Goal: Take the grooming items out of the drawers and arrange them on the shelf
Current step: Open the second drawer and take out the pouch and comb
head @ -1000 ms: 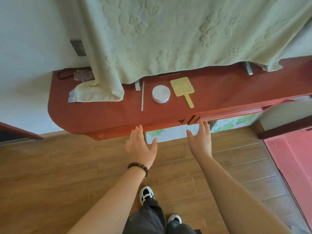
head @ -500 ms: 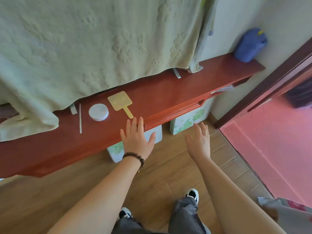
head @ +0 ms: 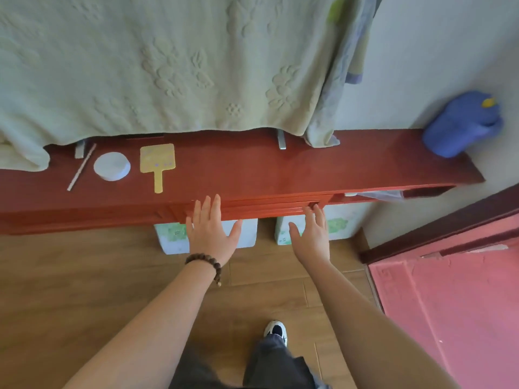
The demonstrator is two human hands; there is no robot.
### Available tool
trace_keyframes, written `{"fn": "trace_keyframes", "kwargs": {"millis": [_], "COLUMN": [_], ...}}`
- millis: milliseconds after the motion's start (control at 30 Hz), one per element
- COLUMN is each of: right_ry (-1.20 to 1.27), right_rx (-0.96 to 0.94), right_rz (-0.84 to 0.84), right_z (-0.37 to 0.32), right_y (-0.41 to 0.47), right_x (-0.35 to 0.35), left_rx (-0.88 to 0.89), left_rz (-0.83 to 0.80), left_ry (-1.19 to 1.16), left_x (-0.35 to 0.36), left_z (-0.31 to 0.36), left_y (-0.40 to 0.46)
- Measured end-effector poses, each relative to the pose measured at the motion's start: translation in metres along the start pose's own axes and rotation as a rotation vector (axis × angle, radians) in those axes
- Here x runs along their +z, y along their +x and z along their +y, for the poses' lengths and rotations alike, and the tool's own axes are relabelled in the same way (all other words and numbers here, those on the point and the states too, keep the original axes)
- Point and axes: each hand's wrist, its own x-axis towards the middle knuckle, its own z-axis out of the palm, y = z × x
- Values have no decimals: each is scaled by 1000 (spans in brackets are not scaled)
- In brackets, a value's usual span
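Both hands' fingers are spread and empty. The left hand [head: 211,233] and right hand [head: 311,234] reach the drawer front [head: 261,209]; the yellow paddle mirror [head: 157,163] lies beyond the left fingers [head: 206,207].

Both forearms are bare, with no sleeves showing. A dark brown wooden bead bracelet [head: 206,263] circles the wrist of the left hand [head: 211,235]. The right hand [head: 311,236] wears nothing. Dark grey trousers [head: 269,366] cover the legs, above a black-and-white sneaker [head: 276,330].
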Motion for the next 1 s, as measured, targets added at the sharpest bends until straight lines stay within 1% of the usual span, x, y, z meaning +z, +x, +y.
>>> {"fn": "trace_keyframes", "kwargs": {"millis": [167,333,400,500,567,667,800,867,1000], "right_ry": [8,35,56,105,125,164,272,319,462], "right_rx": [-75,-104,-77,22,108,239,312,328,352], "right_rz": [-99,-122,-124,-82,-42,-11,48,62,108], "right_z": [7,10,15,31,42,52,58,62,69], "right_y": [24,39,45,62,76,98,122,129,131], "right_x": [-9,-1,1,1,0,0,8,16,23], "left_rx": [-124,-229,-283,-383,-471,-622,-763,-797,-798], "left_rz": [12,-18,-22,-17,5,85,156,163,187], "left_ry": [-7,19,6,-38,-99,-292,-486,-557,-671], "left_x": [6,15,18,24,26,27,31,33,38], "left_z": [17,12,6,-7,-15,-27,-42,-47,-51], "left_y": [-10,0,5,16,26,44,68,78,90]}}
